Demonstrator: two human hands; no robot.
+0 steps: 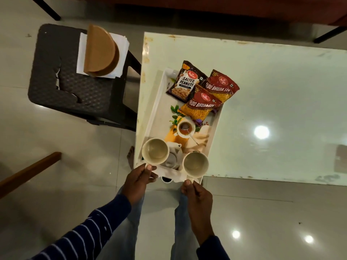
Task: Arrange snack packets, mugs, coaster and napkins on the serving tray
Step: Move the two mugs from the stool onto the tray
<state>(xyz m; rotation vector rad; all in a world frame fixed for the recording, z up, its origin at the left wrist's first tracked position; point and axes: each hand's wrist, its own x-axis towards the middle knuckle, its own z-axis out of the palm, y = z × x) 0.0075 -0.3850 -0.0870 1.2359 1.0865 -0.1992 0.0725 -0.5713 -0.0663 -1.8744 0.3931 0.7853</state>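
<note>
Head: mug [155,154] handles point toward hands [139,178].

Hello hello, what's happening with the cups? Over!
Left hand pinches left mug handle, right hand the right mug. Both over tray. Packets loaded. Coasters, napkins on stool.

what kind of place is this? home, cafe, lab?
Probably a home dining or living area, though a small canteen is possible. A worn white table and a dark plastic chair stand on glossy floor tiles, and retail snack packets lie on a printed serving tray.
</note>
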